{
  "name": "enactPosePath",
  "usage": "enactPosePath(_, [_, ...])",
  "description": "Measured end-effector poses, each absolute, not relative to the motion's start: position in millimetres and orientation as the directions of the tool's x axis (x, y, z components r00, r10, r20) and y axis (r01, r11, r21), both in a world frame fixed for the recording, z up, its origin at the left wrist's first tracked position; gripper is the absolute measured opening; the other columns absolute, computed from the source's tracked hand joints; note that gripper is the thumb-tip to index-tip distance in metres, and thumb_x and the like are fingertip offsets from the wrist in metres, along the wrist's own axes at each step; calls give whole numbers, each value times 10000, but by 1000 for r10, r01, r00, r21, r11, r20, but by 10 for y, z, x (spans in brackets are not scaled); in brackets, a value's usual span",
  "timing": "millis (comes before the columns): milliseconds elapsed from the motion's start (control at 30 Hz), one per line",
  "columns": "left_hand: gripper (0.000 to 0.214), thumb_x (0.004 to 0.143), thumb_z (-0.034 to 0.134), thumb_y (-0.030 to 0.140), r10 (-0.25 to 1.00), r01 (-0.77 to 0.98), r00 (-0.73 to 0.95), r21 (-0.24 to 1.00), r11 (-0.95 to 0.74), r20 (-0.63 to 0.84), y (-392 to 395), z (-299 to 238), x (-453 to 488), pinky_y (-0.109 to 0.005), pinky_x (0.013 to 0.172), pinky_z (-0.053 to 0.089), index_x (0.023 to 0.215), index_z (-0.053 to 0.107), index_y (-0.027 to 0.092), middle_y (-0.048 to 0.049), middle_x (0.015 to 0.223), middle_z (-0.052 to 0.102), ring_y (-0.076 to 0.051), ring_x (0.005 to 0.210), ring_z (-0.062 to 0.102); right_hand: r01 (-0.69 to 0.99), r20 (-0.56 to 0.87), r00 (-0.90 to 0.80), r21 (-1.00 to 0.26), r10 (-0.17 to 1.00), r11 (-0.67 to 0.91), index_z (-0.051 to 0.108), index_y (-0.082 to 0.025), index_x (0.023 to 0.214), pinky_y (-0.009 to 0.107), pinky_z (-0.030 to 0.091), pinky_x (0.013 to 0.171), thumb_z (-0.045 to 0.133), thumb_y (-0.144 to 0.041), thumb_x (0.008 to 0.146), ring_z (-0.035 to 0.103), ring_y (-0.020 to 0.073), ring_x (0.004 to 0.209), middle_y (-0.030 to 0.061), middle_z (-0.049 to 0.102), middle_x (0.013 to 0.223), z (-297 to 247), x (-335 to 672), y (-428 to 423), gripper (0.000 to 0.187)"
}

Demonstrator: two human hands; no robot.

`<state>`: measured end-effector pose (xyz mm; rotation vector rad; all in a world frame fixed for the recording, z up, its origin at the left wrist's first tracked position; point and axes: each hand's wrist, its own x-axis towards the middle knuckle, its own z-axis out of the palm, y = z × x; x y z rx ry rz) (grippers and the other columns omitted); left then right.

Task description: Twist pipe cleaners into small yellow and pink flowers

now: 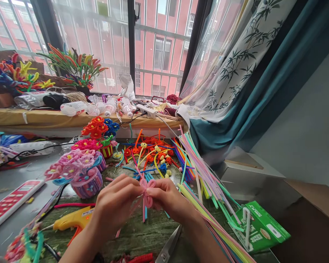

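Note:
Both hands meet at the middle of the table over a small pink pipe-cleaner flower (pixel 147 190). My left hand (pixel 115 204) pinches its left side with closed fingers. My right hand (pixel 170 199) pinches its right side, fingers also closed. A blue stem (pixel 144 213) hangs down from the flower between the hands. Finished pink flower pots (pixel 85 175) stand just left of the hands. Loose orange, yellow and blue pipe-cleaner pieces (pixel 153 155) lie behind them.
A yellow glue gun (pixel 74 219) lies front left and scissors (pixel 168 247) lie below the hands. A bundle of long pastel pipe cleaners (pixel 205 175) runs along the right, by a green packet (pixel 260 228). Bottles, a power strip and pipe-cleaner bouquets line the windowsill (pixel 44 117).

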<state>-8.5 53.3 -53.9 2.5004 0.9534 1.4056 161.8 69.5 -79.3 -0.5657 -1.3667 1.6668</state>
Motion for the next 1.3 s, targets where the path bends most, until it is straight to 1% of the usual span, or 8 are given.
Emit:
enactPosePath(100, [100,821,635,258,798,499,200,642,-582,568,609,-535,-115,-242,586,424,746,647,194,-9,697,644,-149,613,540,-88,319,-356,-947,878,309,625,-142,670,220,372,535,537,-318,882,481,99,552,9,594,643,-726,1609,669,290])
enactPosePath(233, [257,797,635,421,964,359,168,898,-255,207,648,-534,-133,-229,581,417,744,650,169,-17,707,637,-169,671,548,289,578,-251,-721,776,630,613,-152,723,239,389,602,460,-241,932,517,128,627,28,601,708,-756,1604,665,274])
enactPosePath(400, [310,778,637,462,978,145,204,986,-77,46,631,-524,-74,-211,545,375,781,666,153,-1,699,596,-135,613,475,502,727,-375,-362,575,786,604,-135,816,274,409,647,380,-173,967,551,181,708,72,598,748,-861,1610,702,273])
enactPosePath(567, [331,723,694,469,981,124,193,991,-48,24,637,-549,-19,-199,536,363,692,637,144,18,642,545,-124,604,445,498,731,-422,-307,536,811,608,-129,863,278,421,662,366,-178,972,563,191,729,85,614,776,-852,1610,700,270])
enactPosePath(733, [270,743,690,413,964,179,245,973,-146,100,666,-567,-84,-227,602,423,755,658,145,-18,706,627,-163,677,536,330,583,-389,-634,713,699,608,-154,765,239,383,603,454,-213,940,500,133,640,30,592,734,-785,1612,670,240])
enactPosePath(900, [167,778,667,306,905,277,322,887,-370,277,662,-566,-133,-234,575,426,728,666,147,-22,658,630,-162,625,556,0,301,-455,-941,838,338,614,-147,645,216,348,532,540,-290,888,459,94,548,-7,578,633,-697,1654,651,291])
enactPosePath(1033, [134,803,644,260,871,210,345,875,-436,351,610,-557,-121,-226,558,432,719,663,158,-16,658,623,-149,607,552,-228,192,-566,-971,802,72,630,-134,637,208,340,477,616,-359,827,447,79,479,-7,587,593,-708,1681,659,295])
enactPosePath(1300, [136,781,685,283,876,99,351,917,-386,331,601,-565,-147,-220,578,442,708,685,168,-9,657,631,-151,626,560,-391,214,-591,-919,778,-45,659,-130,641,207,368,485,670,-375,786,459,74,464,-8,599,574,-784,1652,683,284])
